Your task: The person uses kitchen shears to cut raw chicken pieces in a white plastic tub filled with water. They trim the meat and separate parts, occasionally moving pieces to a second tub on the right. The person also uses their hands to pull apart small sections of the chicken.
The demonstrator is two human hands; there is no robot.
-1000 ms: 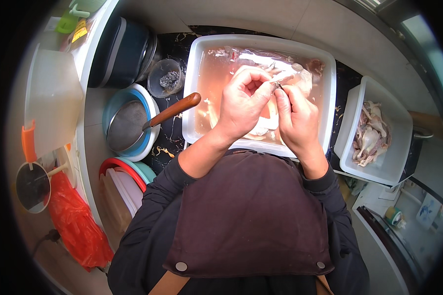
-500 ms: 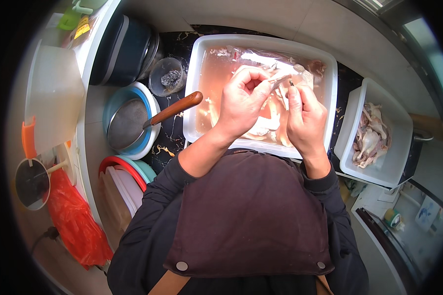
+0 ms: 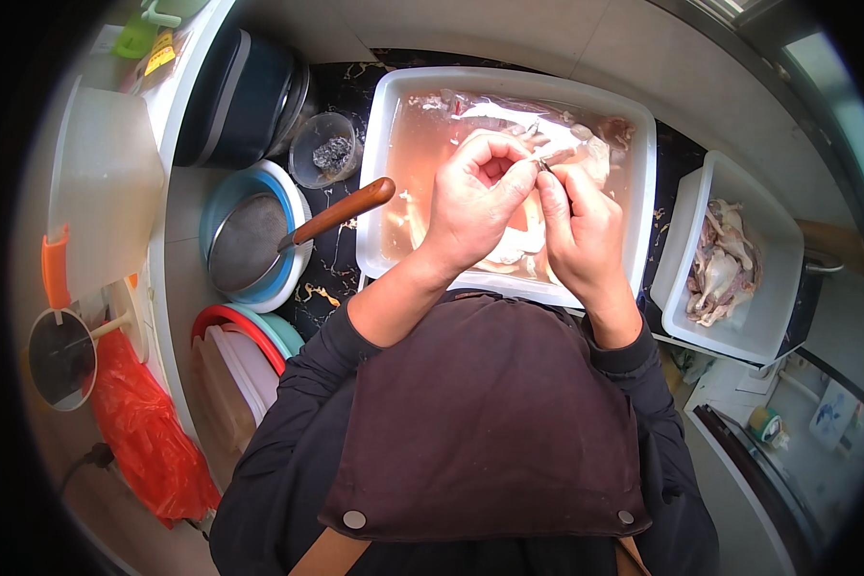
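Over a white tub (image 3: 371, 173) of cloudy pinkish water, my two hands meet close together. My left hand (image 3: 478, 202) is closed in a pinch on a pale poultry piece (image 3: 557, 156), whose far end sticks out beyond the fingers. My right hand (image 3: 588, 230) pinches a small dark tool (image 3: 544, 165) between thumb and forefinger, its tip at the piece; most of it is hidden, so its exact kind does not show. Below the hands, pale pieces of plucked poultry (image 3: 511, 248) lie in the water, partly washed out by glare.
A white bin (image 3: 782, 288) with plucked poultry (image 3: 720, 264) stands at the right. On the left, a wooden-handled strainer (image 3: 250, 245) rests over a blue basin (image 3: 209, 216), beside a clear cup (image 3: 302, 158) of dark bits. Behind these stands a dark container (image 3: 250, 106).
My right hand has moved left and slightly inward, bringing the small dark tool against my left fingertips. My left hand has barely shifted.
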